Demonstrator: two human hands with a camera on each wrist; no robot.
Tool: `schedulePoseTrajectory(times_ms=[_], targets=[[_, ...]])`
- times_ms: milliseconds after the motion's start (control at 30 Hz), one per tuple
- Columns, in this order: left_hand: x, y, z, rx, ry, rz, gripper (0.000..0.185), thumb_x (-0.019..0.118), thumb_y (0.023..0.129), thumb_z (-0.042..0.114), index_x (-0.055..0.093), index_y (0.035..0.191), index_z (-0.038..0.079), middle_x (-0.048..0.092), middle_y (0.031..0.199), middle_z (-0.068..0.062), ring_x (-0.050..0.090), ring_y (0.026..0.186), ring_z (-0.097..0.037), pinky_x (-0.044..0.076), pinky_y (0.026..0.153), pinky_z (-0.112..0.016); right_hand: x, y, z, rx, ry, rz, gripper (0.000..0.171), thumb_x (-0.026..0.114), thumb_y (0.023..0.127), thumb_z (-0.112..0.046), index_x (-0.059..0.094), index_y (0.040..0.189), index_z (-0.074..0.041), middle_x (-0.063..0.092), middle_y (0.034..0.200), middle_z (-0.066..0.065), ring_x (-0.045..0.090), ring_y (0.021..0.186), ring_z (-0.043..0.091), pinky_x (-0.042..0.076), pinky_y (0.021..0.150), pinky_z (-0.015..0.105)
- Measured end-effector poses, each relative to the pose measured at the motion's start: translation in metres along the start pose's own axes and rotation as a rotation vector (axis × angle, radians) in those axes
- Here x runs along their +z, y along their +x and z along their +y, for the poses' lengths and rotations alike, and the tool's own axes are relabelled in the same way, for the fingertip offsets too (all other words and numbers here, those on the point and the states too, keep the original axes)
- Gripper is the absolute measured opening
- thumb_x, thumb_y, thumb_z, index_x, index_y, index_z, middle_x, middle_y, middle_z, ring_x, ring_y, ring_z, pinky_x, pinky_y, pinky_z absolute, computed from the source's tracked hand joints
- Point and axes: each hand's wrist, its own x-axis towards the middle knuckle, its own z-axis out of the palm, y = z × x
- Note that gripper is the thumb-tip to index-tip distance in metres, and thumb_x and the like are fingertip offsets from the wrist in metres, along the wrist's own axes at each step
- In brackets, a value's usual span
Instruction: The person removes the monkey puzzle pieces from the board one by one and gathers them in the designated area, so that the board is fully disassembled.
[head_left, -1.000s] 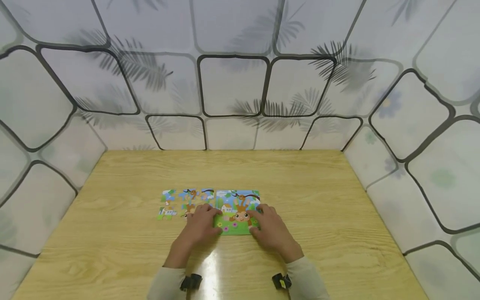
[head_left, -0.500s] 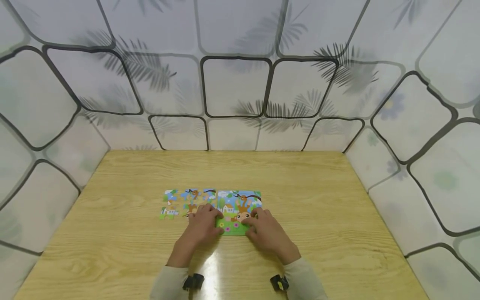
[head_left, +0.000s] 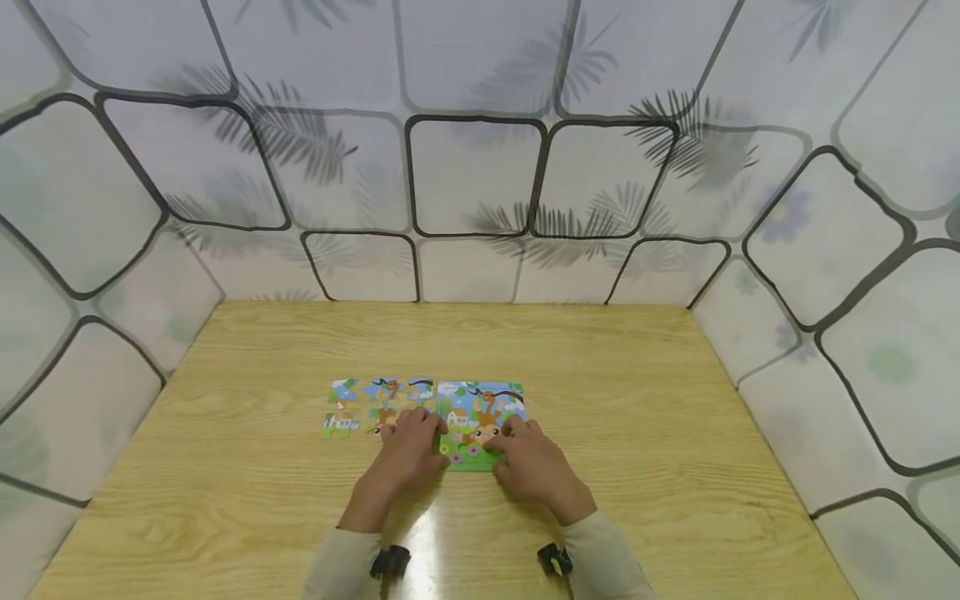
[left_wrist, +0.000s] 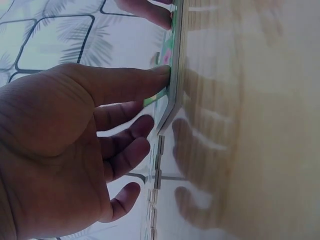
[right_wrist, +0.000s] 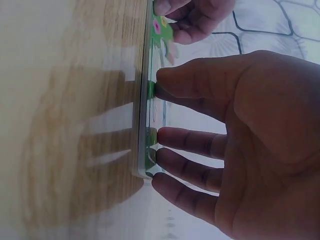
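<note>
A flat picture puzzle of a hanging monkey (head_left: 486,405) lies in its tray on the table, between both hands. At its lower left, my left hand (head_left: 408,450) pinches a green puzzle piece with flowers (right_wrist: 162,31) between thumb and fingers. That piece tilts up from the tray in the right wrist view. My right hand (head_left: 536,467) rests its fairly straight fingertips on the puzzle's right side, where the right wrist view shows the tray edge (right_wrist: 143,125). Left of the tray lie several loose puzzle pieces (head_left: 386,388), partly hidden by the left hand.
The wooden table (head_left: 615,375) reaches back to a patterned cloth wall (head_left: 472,175), which also stands at both sides. A house piece (head_left: 339,423) lies farthest left among the loose pieces. Light glares on the table (head_left: 422,542) between the forearms.
My right hand has shifted left over the puzzle, its fingers reaching farther across the picture. The left hand stays at the lower left corner. The whole view has drifted slightly.
</note>
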Motion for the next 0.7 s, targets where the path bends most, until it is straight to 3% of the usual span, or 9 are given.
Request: schedulePoseTrajectory(times_ms=[200, 467, 567, 700], targets=[[-0.003, -0.001, -0.002, 0.024, -0.062, 0.007, 0.02, 0.071, 0.083, 0.015, 0.058, 0.099, 0.017, 0.059, 0.087, 0.006, 0.053, 0.093, -0.02, 0.03, 0.088, -0.056, 0.0, -0.002, 0.002, -0.019, -0.023, 0.02, 0.031, 0.059, 0.086, -0.013, 0.071, 0.114, -0.023, 0.056, 0.109, 0.003, 0.047, 0.089, 0.019, 0.043, 0.062, 0.027], [-0.022, -0.009, -0.018, 0.004, -0.123, 0.035, 0.017, 0.054, 0.089, 0.008, 0.057, 0.105, 0.014, 0.058, 0.085, 0.006, 0.052, 0.079, -0.01, 0.033, 0.092, -0.067, -0.001, 0.001, 0.003, -0.002, -0.005, 0.033, 0.031, 0.056, 0.09, -0.01, 0.072, 0.111, -0.025, 0.056, 0.108, 0.0, 0.047, 0.089, 0.017, 0.042, 0.058, 0.027], [-0.031, -0.017, -0.028, -0.036, -0.16, 0.029, 0.015, 0.054, 0.092, 0.01, 0.056, 0.107, 0.013, 0.057, 0.087, 0.005, 0.049, 0.079, -0.011, 0.038, 0.087, -0.057, -0.001, 0.001, 0.002, 0.019, 0.011, 0.016, 0.032, 0.055, 0.088, -0.01, 0.072, 0.112, -0.025, 0.056, 0.109, 0.001, 0.046, 0.089, 0.017, 0.042, 0.058, 0.027], [-0.043, -0.028, -0.043, -0.065, -0.211, 0.039, 0.015, 0.053, 0.093, 0.009, 0.056, 0.108, 0.01, 0.056, 0.088, 0.0, 0.048, 0.075, -0.013, 0.041, 0.069, -0.033, -0.004, 0.001, 0.001, 0.039, 0.033, -0.011, 0.034, 0.055, 0.086, -0.011, 0.071, 0.113, -0.025, 0.055, 0.11, 0.0, 0.044, 0.088, 0.016, 0.039, 0.057, 0.026]])
